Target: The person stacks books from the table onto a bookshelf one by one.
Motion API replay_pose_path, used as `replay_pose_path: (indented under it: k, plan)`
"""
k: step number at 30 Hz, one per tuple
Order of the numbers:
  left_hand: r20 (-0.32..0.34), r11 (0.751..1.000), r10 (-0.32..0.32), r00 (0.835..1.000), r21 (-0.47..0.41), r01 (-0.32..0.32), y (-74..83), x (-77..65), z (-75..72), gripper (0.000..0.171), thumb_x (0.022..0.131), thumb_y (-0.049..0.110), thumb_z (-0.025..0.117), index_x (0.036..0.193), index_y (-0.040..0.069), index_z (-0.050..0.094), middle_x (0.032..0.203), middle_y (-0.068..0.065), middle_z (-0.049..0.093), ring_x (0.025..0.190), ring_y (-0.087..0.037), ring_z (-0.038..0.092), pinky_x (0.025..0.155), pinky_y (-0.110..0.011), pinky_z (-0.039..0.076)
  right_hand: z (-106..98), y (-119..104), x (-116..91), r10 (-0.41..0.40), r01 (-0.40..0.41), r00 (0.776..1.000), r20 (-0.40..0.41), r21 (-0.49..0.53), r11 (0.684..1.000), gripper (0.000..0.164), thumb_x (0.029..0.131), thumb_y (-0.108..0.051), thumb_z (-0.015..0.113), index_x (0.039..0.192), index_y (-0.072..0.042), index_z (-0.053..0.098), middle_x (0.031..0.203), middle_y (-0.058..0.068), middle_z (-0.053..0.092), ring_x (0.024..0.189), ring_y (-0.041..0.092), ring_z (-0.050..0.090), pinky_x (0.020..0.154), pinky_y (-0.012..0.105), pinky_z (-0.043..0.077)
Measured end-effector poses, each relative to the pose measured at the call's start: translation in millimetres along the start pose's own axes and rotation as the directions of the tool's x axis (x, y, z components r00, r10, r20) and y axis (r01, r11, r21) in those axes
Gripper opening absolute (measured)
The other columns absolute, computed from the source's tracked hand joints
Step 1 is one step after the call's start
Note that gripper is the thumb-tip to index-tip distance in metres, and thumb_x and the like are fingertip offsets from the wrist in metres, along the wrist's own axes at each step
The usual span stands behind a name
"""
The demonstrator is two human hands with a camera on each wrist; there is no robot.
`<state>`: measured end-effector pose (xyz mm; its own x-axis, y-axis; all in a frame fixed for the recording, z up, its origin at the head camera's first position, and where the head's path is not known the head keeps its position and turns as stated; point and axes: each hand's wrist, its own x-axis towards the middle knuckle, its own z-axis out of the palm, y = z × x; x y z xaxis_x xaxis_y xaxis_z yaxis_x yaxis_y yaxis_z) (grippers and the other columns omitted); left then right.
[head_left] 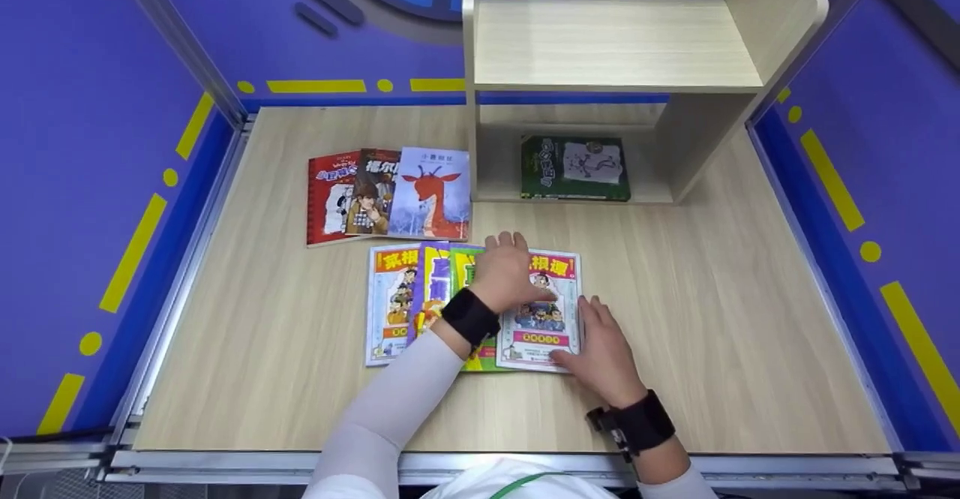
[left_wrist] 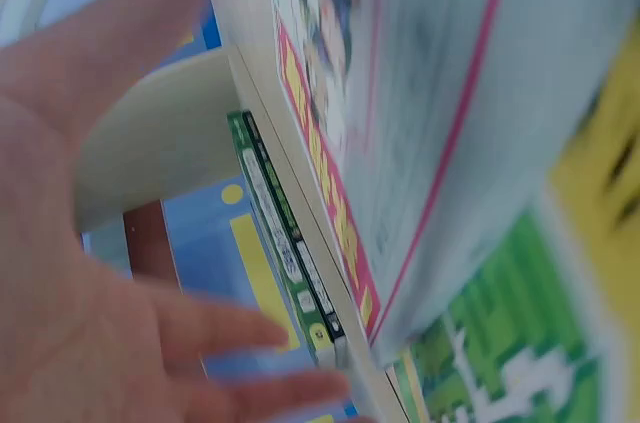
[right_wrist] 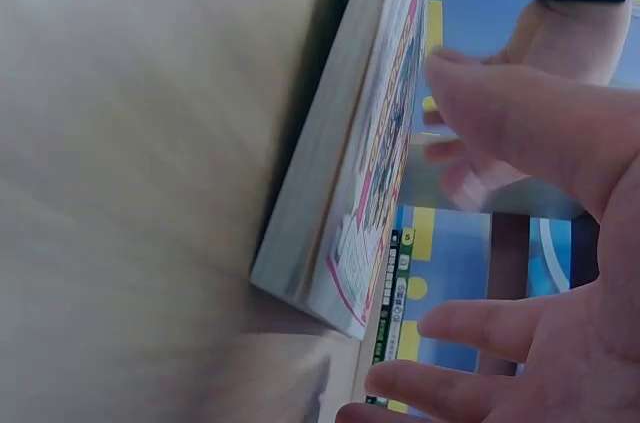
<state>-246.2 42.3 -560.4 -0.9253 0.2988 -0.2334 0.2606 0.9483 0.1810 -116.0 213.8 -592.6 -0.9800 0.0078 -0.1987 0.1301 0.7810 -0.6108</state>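
Note:
Four overlapping comics lie in a row on the table, so several covers show only in part. The rightmost is a pink-and-white comic point(head_left: 538, 341), partly on top of a green comic point(head_left: 480, 360). Over the boundary between those two, my left hand point(head_left: 504, 270) has its fingers extended, and the left wrist view shows a gap between that hand point(left_wrist: 80, 273) and the cover. My right hand point(head_left: 604, 349) is at the right edge of the pink-and-white comic, fingers spread, thumb near its lower corner. Whether it touches the edge I cannot tell. Further left are a purple comic point(head_left: 417, 319) and another pink-and-white comic point(head_left: 386, 304).
Behind the row, at the left, a red book point(head_left: 322, 206), a brown detective book point(head_left: 364, 217) and a blue deer-cover book point(head_left: 442, 176) overlap. A wooden shelf point(head_left: 615, 41) stands at the back, with green books point(head_left: 540, 184) lying flat in its lower compartment. Blue walls point(head_left: 90, 109) enclose the table.

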Motion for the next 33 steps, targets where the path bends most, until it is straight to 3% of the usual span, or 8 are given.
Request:
replay_pose_path:
  k: [5, 11, 14, 18, 21, 25, 28, 33]
  plan:
    - [-0.012, 0.988, -0.155, 0.988, -0.018, 0.154, 9.8, -10.9, 5.3, 0.133, 0.071, 0.09, 0.072, 0.161, -0.002, 0.037, 0.148, -0.023, 0.051, 0.125, -0.036, 0.055, 0.095, -0.05, 0.063, -2.2, 1.3, 4.1, 0.004, -0.003, 0.999, -0.035, 0.042, 0.999, 0.102, 0.087, -0.024, 0.088, 0.164, 0.007, 0.028, 0.169, 0.034, 0.028, 0.156, 0.052, 0.031, 0.127, 0.061, 0.03]
    - [-0.021, 0.979, -0.129, 0.991, -0.165, 0.124, 4.3, -28.0, 7.7, 0.121, 0.082, 0.081, 0.071, 0.157, -0.009, 0.04, 0.146, -0.03, 0.055, 0.126, -0.042, 0.062, 0.106, -0.047, 0.058, -9.0, 1.4, 10.6, 0.055, -0.048, 0.996, -0.076, 0.092, 0.995, 0.095, 0.092, -0.027, 0.083, 0.161, 0.012, 0.03, 0.159, 0.036, 0.042, 0.148, 0.052, 0.043, 0.124, 0.061, 0.037]
    - [0.017, 0.94, -0.146, 0.989, -0.308, 0.144, -4.4, -43.0, 9.5, 0.112, 0.087, 0.075, 0.071, 0.156, -0.009, 0.043, 0.148, -0.032, 0.055, 0.132, -0.044, 0.06, 0.111, -0.051, 0.054, -13.6, -0.8, 12.8, 0.11, -0.1, 0.992, -0.057, 0.165, 0.981, 0.09, 0.095, -0.028, 0.079, 0.159, 0.014, 0.032, 0.157, 0.037, 0.045, 0.146, 0.052, 0.046, 0.122, 0.06, 0.04]
    - [0.072, 0.879, -0.142, 0.987, -0.449, 0.16, -12.3, -60.2, 11.2, 0.103, 0.09, 0.065, 0.076, 0.156, -0.008, 0.044, 0.152, -0.031, 0.052, 0.136, -0.041, 0.058, 0.114, -0.052, 0.052, -19.6, -4.0, 16.5, 0.179, -0.18, 0.983, 0.033, 0.332, 0.926, 0.088, 0.099, -0.029, 0.075, 0.161, 0.012, 0.029, 0.162, 0.036, 0.04, 0.15, 0.05, 0.043, 0.123, 0.058, 0.04]
    - [0.101, 0.86, -0.105, 0.989, -0.491, 0.141, -13.8, -68.4, 11.2, 0.101, 0.09, 0.062, 0.077, 0.157, -0.006, 0.044, 0.156, -0.029, 0.05, 0.139, -0.039, 0.056, 0.115, -0.053, 0.051, -22.8, -6.6, 20.8, 0.207, -0.229, 0.973, 0.098, 0.433, 0.872, 0.087, 0.1, -0.028, 0.073, 0.163, 0.01, 0.026, 0.165, 0.035, 0.035, 0.154, 0.049, 0.037, 0.125, 0.057, 0.037]
    - [0.123, 0.859, -0.085, 0.989, -0.495, 0.135, -11.5, -72.4, 11.4, 0.1, 0.089, 0.062, 0.078, 0.157, -0.004, 0.044, 0.158, -0.029, 0.049, 0.14, -0.04, 0.055, 0.116, -0.055, 0.05, -25.4, -5.5, 26.9, 0.248, -0.285, 0.958, 0.142, 0.516, 0.808, 0.086, 0.101, -0.027, 0.071, 0.164, 0.008, 0.024, 0.167, 0.034, 0.032, 0.156, 0.048, 0.035, 0.124, 0.056, 0.039]
    - [0.115, 0.852, -0.091, 0.989, -0.506, 0.137, -10.7, -74.3, 10.9, 0.098, 0.09, 0.06, 0.079, 0.157, -0.003, 0.045, 0.157, -0.028, 0.05, 0.14, -0.04, 0.056, 0.116, -0.054, 0.05, -27.7, -3.3, 31.5, 0.28, -0.321, 0.946, 0.16, 0.558, 0.765, 0.084, 0.102, -0.027, 0.07, 0.165, 0.006, 0.025, 0.166, 0.031, 0.035, 0.149, 0.047, 0.045, 0.116, 0.053, 0.05]
    - [0.047, 0.862, -0.125, 0.991, -0.489, 0.132, -16.0, -77.6, 9.1, 0.093, 0.091, 0.058, 0.079, 0.153, -0.005, 0.05, 0.144, -0.025, 0.062, 0.127, -0.035, 0.063, 0.11, -0.05, 0.055, -31.3, -1.2, 36.9, 0.305, -0.352, 0.935, 0.18, 0.569, 0.744, 0.081, 0.103, -0.028, 0.069, 0.164, 0.004, 0.027, 0.16, 0.028, 0.041, 0.135, 0.041, 0.056, 0.102, 0.044, 0.06]
